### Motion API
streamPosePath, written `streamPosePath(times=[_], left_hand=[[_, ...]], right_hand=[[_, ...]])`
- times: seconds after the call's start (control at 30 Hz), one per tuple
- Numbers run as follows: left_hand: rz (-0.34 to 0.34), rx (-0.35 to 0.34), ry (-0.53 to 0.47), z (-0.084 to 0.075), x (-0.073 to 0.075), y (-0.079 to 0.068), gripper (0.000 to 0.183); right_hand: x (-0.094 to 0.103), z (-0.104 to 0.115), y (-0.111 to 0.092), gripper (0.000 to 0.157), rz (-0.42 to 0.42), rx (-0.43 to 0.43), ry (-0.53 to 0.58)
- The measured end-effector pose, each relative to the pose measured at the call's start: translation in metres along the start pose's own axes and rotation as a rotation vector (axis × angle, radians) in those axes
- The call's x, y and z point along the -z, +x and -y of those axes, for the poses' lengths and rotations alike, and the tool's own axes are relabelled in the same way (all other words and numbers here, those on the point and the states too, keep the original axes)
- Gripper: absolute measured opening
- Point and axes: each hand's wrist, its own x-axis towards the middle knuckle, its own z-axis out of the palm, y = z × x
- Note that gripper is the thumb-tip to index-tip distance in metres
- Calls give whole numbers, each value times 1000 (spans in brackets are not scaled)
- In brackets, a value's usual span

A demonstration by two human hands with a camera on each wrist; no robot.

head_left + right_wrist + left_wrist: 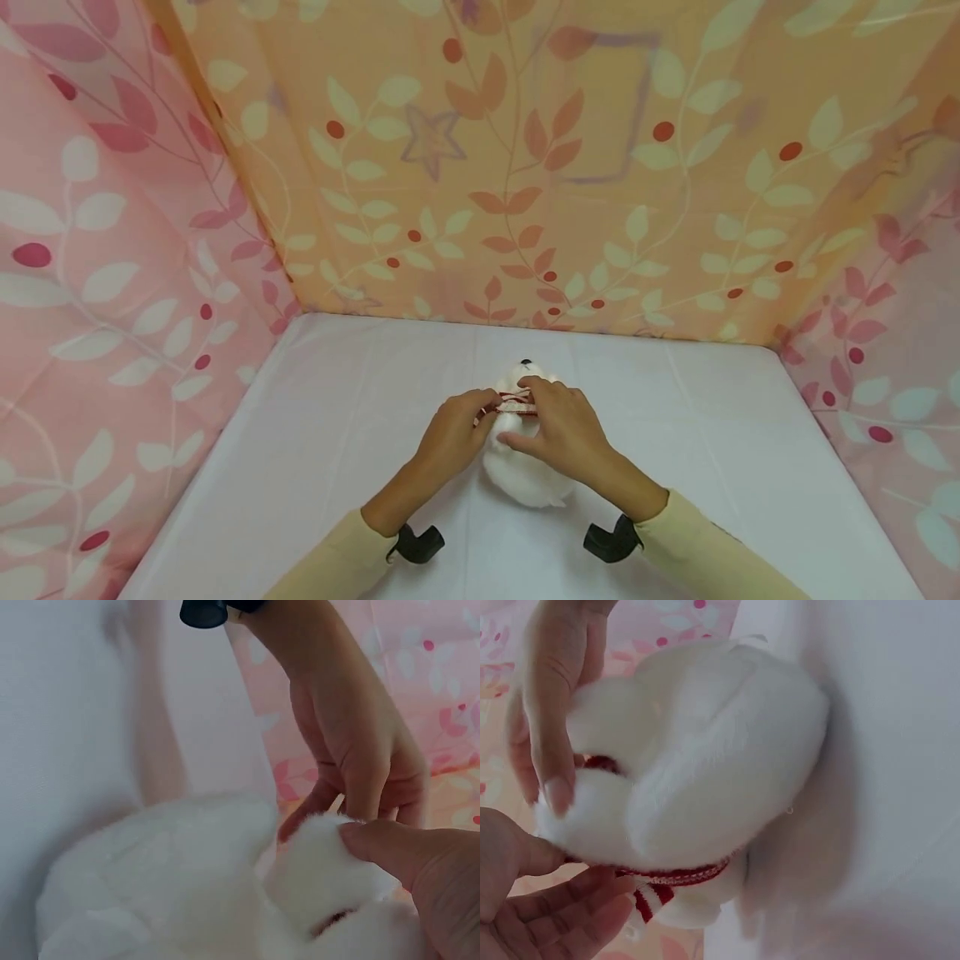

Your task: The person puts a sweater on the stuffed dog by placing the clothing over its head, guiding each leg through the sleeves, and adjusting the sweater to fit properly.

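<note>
The left hand (459, 421) I am watching is pinching the red-and-white scarf (517, 408); the right hand (566, 421), standing wide, is touching the white plush toy (528, 478).

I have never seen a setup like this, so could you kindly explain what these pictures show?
No machine is at work here: each grip is simply a person's bare hand. The wide picture comes from a camera on the head, looking down; the two close ones come from cameras on the left and right wrists. On the white table lies a white plush toy with a red-and-white scarf at its neck. The left grip pinches the scarf; the right grip touches the toy, though whether it holds it firmly is unclear.
</note>
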Motion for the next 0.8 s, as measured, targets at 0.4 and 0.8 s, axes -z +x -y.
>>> streamPosePath(times=[0.4,0.8], left_hand=[[-86,-128,117,-21,9,-13,20],[-86,-150,110,-21,7,-17,22]], right_hand=[[-3,-3,1,69,-66,-54,17],[-7,-7,4,64,-105,-87,36]])
